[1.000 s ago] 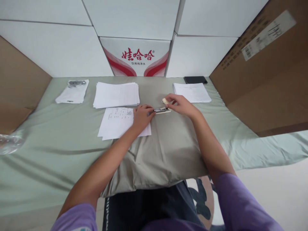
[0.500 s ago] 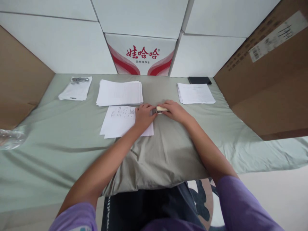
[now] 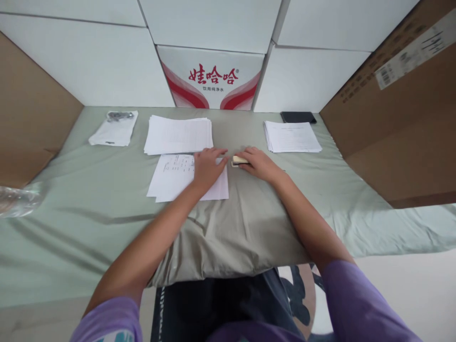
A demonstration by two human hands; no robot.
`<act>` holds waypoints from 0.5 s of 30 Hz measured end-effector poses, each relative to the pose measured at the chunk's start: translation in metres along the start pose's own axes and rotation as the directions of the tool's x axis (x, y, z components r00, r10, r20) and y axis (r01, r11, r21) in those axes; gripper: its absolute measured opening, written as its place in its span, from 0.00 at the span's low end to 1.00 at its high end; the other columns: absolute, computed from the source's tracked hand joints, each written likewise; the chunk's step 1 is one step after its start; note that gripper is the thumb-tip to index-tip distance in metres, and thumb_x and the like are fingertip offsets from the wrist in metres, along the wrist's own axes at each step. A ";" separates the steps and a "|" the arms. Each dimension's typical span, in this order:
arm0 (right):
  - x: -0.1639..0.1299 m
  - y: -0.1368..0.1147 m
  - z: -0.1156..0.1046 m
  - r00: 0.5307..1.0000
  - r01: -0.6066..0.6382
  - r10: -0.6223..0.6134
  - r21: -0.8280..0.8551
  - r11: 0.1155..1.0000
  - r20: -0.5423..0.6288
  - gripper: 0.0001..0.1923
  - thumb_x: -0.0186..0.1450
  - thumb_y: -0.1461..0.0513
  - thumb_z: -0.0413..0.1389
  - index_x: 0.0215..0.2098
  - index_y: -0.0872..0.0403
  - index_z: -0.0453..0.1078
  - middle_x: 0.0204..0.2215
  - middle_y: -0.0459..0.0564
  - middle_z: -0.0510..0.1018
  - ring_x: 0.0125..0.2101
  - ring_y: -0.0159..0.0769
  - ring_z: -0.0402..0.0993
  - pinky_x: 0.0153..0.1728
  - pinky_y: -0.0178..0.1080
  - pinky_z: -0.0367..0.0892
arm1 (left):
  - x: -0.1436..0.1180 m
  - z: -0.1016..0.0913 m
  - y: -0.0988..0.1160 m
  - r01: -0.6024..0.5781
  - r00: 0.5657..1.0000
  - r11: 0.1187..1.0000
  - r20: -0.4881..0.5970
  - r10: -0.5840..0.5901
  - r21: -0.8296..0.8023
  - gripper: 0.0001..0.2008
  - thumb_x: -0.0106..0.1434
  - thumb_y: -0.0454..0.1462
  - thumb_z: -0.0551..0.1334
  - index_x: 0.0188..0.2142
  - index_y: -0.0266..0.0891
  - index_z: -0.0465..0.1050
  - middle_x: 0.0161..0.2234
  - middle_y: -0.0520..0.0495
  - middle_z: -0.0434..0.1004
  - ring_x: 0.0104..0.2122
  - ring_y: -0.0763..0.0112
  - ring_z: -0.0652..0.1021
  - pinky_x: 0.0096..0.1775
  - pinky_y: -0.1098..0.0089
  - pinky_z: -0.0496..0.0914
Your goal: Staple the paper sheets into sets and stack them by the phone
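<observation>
One head-worn view, facing forward and down. Cloth (image 3: 249,209) near, across mid-frame. Bottom edge: apparently wearer's lap (image 3: 228,304), dim.

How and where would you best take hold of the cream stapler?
Probably by the long sides of the cream stapler, coming from the person's right: its length runs left to right, so a grip can straddle the slim body, as the right hand does.

Stapler (image 3: 239,160) — partly hidden by right hand (image 3: 258,163).
</observation>
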State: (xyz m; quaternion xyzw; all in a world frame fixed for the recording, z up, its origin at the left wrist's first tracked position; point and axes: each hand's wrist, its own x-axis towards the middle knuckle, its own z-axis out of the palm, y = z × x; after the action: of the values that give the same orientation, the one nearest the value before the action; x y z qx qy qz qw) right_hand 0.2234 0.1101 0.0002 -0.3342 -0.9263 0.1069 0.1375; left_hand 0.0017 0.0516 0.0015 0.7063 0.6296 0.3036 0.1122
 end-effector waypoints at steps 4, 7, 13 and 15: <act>0.000 0.001 0.002 1.000 0.012 -0.011 0.025 1.000 -0.020 0.18 0.71 0.60 0.53 0.57 0.55 0.72 0.43 0.58 0.74 0.43 0.46 0.67 0.44 0.42 0.62 | 0.010 -0.045 -0.023 0.126 0.992 0.989 -0.042 -0.123 0.077 0.16 0.70 0.43 0.56 0.50 0.45 0.78 0.52 0.45 0.81 0.53 0.56 0.76 0.57 0.55 0.61; -0.001 -0.001 0.004 0.998 0.006 -0.004 0.050 0.999 -0.056 0.16 0.71 0.60 0.52 0.55 0.54 0.72 0.43 0.58 0.74 0.43 0.45 0.68 0.43 0.42 0.63 | 0.009 -0.076 -0.050 0.202 0.977 0.969 0.045 -0.210 0.141 0.17 0.66 0.46 0.60 0.50 0.46 0.79 0.50 0.46 0.82 0.50 0.55 0.78 0.57 0.55 0.64; -0.005 -0.004 0.012 0.986 -0.001 0.003 0.010 1.000 -0.166 0.18 0.73 0.56 0.51 0.57 0.54 0.73 0.42 0.58 0.76 0.44 0.46 0.69 0.43 0.43 0.64 | -0.013 -0.097 -0.092 0.219 0.927 0.933 0.236 -0.290 0.287 0.36 0.58 0.54 0.65 0.63 0.46 0.70 0.64 0.41 0.68 0.59 0.46 0.73 0.58 0.55 0.67; -0.005 -0.002 0.016 0.979 -0.003 0.004 0.004 1.000 -0.203 0.19 0.73 0.56 0.51 0.57 0.54 0.73 0.42 0.57 0.76 0.44 0.46 0.69 0.43 0.43 0.64 | -0.019 -0.095 -0.091 0.207 0.916 0.917 0.262 -0.305 0.342 0.39 0.58 0.56 0.65 0.66 0.47 0.66 0.67 0.40 0.62 0.62 0.43 0.69 0.60 0.53 0.65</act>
State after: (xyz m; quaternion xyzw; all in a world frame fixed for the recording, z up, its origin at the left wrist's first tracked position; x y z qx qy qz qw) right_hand 0.2209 0.1033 -0.0151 -0.3449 -0.9066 0.0740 0.2316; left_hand -0.1274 0.0283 0.0222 0.6642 0.7314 0.0699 0.1379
